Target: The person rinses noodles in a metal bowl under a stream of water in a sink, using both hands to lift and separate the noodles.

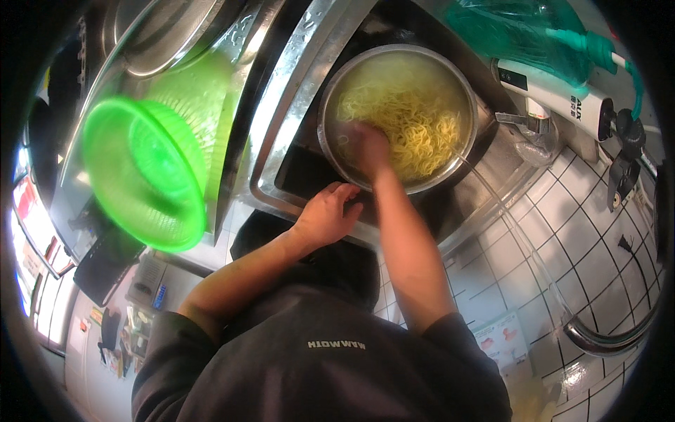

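Observation:
A round metal basin (471, 100) stands in a stainless steel sink (495, 174), with yellow noodles (416, 132) lying in cloudy liquid inside it. My right hand (369, 150) is dipped into the left part of the basin, beside the noodles; its fingers are blurred under the liquid, so whether they hold any noodles is hidden. Just outside the basin's lower rim is my left hand (331, 211), holding nothing, fingers bent and thumb apart. A thin clear tube (498, 203) runs over the basin's right rim into it.
On the left, a bright green plastic colander (145, 174) stands tilted near a metal tray or counter edge. A large round metal strainer or lid (169, 31) lies behind it. At the right are a faucet (538, 125), a white AUX device (559, 100), a green bottle (527, 37) and a tiled wall (569, 227).

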The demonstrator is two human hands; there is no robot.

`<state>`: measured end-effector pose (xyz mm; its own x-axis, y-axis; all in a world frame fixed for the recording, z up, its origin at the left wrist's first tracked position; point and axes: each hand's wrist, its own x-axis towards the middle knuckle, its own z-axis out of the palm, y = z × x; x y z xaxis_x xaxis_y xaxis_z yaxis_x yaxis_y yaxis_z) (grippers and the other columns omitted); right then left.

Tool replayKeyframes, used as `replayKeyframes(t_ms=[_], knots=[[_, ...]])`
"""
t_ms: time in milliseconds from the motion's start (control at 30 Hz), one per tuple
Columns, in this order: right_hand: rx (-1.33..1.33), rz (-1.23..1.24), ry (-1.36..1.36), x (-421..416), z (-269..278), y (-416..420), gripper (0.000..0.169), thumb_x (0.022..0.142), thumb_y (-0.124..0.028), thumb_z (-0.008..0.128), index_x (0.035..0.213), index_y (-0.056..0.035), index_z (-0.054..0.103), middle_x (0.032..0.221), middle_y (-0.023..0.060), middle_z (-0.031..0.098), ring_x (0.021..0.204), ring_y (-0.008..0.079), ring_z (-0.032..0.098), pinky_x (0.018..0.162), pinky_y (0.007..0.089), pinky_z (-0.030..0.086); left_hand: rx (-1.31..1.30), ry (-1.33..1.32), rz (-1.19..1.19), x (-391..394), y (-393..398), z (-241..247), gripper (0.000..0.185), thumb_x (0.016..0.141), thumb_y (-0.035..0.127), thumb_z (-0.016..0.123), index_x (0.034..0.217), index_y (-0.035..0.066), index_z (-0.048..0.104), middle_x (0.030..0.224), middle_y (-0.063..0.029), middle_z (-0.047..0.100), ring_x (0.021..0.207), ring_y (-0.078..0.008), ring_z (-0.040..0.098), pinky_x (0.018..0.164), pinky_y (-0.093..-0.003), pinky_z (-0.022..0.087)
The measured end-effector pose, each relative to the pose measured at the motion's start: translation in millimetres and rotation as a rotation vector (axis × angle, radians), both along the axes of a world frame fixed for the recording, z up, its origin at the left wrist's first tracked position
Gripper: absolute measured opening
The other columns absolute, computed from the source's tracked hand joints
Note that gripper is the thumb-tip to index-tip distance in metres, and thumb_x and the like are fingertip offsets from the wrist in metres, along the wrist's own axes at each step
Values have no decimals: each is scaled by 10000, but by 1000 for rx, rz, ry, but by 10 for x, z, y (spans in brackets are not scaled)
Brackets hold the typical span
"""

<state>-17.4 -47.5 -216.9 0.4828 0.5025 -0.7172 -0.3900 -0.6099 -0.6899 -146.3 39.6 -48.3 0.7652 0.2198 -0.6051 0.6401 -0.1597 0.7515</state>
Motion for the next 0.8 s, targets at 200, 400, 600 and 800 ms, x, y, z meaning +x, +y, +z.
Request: replayKeyframes(t_ms=[200, 400, 600, 800], knots=[[260, -757, 751, -107, -128, -57, 312, 1033, -163, 511, 1233, 17, 670, 1213, 129, 712, 1136, 268, 659, 1025, 405, 512, -30, -3, -2, 14, -6, -10, 307, 926, 149, 733, 1180, -11, 668, 1089, -200, 708, 993, -343, 730, 876, -413, 593], [247, -858, 765, -109, -11, 115, 267, 1006, -175, 537, 1145, -9, 692, 1071, 126, 730, 1028, 261, 685, 962, 415, 539, -39, 19, -1, 13, 42, 0, 308, 924, 146, 728, 1178, -15, 664, 1080, -203, 707, 989, -350, 731, 869, -418, 592], [351, -834, 905, 24, 158, 309, 325, 1034, -211, 490, 1119, 43, 673, 1133, 168, 714, 1052, 327, 699, 980, 460, 574, -54, 6, 8, -6, 49, -8, 315, 915, 144, 719, 1183, -10, 659, 1079, -211, 702, 987, -381, 716, 872, -439, 581], [236, -793, 453, 49, 969, 844, 242, 948, -137, 561, 1020, 37, 712, 1048, 176, 742, 911, 349, 728, 865, 400, 614, -49, 25, -23, 8, 78, 5, 307, 874, 141, 712, 1141, -5, 665, 1084, -227, 699, 994, -432, 692, 873, -481, 566]])
